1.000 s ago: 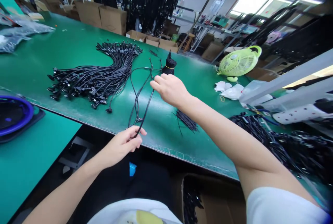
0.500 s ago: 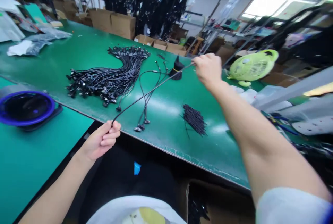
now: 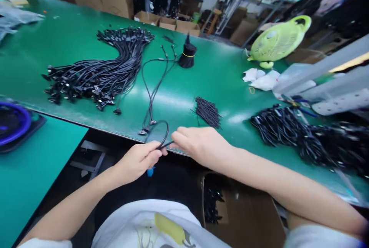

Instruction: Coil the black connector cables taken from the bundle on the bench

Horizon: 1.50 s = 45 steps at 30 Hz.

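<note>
A thin black cable (image 3: 167, 127) bends into a loop above my two hands, near the table's front edge. My left hand (image 3: 141, 161) is closed around it at the base of the loop. Close by on the right, my right hand (image 3: 196, 144) pinches the same cable, its fingertips almost touching the left ones. The cable's ends are hidden by the hands. Just beyond lie a few loose cables with metal connectors (image 3: 151, 102). A small pile of black cable ties (image 3: 208, 111) rests beyond my right hand.
A large bundle of black cables (image 3: 115, 63) spreads on the green table (image 3: 225, 71) at left. Behind stands a banded bunch of black ties (image 3: 187, 55). More coiled cables (image 3: 282, 127) and a green fan (image 3: 279, 40) are at right. Below sits an open cardboard box (image 3: 239, 217).
My right hand has come down and left from far out to beside my left hand. The cable, stretched straight before, is now folded into a loop. The view has tilted down.
</note>
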### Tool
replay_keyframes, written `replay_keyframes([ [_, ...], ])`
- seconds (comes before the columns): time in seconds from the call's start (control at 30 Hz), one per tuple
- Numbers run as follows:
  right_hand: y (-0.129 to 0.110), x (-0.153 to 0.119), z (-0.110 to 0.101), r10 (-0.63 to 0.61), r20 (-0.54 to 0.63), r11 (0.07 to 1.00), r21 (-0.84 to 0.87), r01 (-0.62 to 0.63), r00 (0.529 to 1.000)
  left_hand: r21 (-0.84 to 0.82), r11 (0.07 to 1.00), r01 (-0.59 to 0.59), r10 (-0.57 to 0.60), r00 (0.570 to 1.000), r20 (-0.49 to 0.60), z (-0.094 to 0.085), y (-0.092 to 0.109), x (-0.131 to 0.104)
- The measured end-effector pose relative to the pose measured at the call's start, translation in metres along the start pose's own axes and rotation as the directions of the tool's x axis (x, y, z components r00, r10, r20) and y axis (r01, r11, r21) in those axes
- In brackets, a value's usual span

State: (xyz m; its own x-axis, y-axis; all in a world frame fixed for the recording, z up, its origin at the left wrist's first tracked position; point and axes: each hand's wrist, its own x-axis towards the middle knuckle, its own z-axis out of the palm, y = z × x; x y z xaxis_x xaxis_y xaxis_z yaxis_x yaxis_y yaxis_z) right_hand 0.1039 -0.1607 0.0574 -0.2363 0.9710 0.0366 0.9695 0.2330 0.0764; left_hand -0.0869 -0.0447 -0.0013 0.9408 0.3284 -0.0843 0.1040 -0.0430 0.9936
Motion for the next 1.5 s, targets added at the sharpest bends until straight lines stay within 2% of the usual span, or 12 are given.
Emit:
replay_keyframes([
  [0.1, 0.039, -0.010, 0.005, 0.130, 0.053, 0.990, 0.050, -0.133, 0.990, -0.315, 0.916, 0.250, -0.160, 0.945, 0.285, -0.015, -0.003, -0.009],
  [0.17, 0.064, -0.025, 0.014, 0.193, 0.058, 0.963, 0.179, -0.200, 0.980, -0.548, 0.785, 0.291, -0.122, 0.938, 0.323, -0.033, -0.003, -0.018],
  [0.27, 0.085, -0.047, 0.028, 0.265, -0.015, 0.892, 0.383, -0.239, 0.964, -0.814, 0.578, 0.052, -0.059, 0.998, 0.022, -0.054, 0.002, -0.029],
  [0.37, 0.079, -0.059, 0.034, 0.318, -0.193, 0.888, 0.405, -0.220, 0.928, -0.854, 0.485, -0.189, -0.105, 0.957, -0.272, -0.057, 0.009, -0.026],
  [0.47, 0.059, -0.060, 0.032, 0.251, -0.333, 0.942, 0.301, -0.150, 0.909, -0.842, 0.528, -0.110, -0.198, 0.949, -0.247, -0.050, 0.013, -0.011],
  [0.7, 0.063, -0.057, 0.035, 0.273, -0.278, 0.961, 0.132, -0.244, 0.921, -0.911, 0.364, -0.192, -0.203, 0.938, -0.279, -0.047, 0.016, 0.000],
  [0.83, 0.066, -0.058, 0.050, 0.246, -0.284, 0.969, 0.080, -0.233, 0.927, -0.849, 0.469, -0.246, -0.209, 0.902, -0.377, -0.048, 0.018, -0.004],
  [0.97, 0.026, -0.050, 0.060, 0.065, -0.325, 0.995, -0.050, -0.086, 0.943, -0.563, 0.797, -0.219, -0.086, 0.881, -0.464, -0.027, 0.015, 0.007],
  [1.07, -0.011, -0.040, 0.055, -0.057, -0.286, 0.997, 0.042, 0.072, 0.956, -0.128, 0.986, -0.107, 0.064, 0.951, -0.303, 0.000, 0.010, 0.015],
  [1.2, -0.020, -0.028, 0.037, -0.012, -0.339, 0.945, 0.303, 0.121, 0.941, 0.253, 0.967, -0.039, 0.019, 0.996, 0.082, 0.018, 0.005, 0.010],
  [1.33, -0.003, -0.019, 0.047, 0.380, -0.328, 0.595, 0.803, 0.044, 0.865, -0.148, 0.988, 0.043, -0.022, 0.990, 0.138, 0.017, -0.001, 0.003],
  [1.5, -0.021, 0.003, 0.091, 0.645, 0.059, -0.090, 0.996, -0.001, 0.762, -0.583, 0.811, 0.046, -0.140, 0.983, -0.117, 0.032, -0.018, 0.014],
])
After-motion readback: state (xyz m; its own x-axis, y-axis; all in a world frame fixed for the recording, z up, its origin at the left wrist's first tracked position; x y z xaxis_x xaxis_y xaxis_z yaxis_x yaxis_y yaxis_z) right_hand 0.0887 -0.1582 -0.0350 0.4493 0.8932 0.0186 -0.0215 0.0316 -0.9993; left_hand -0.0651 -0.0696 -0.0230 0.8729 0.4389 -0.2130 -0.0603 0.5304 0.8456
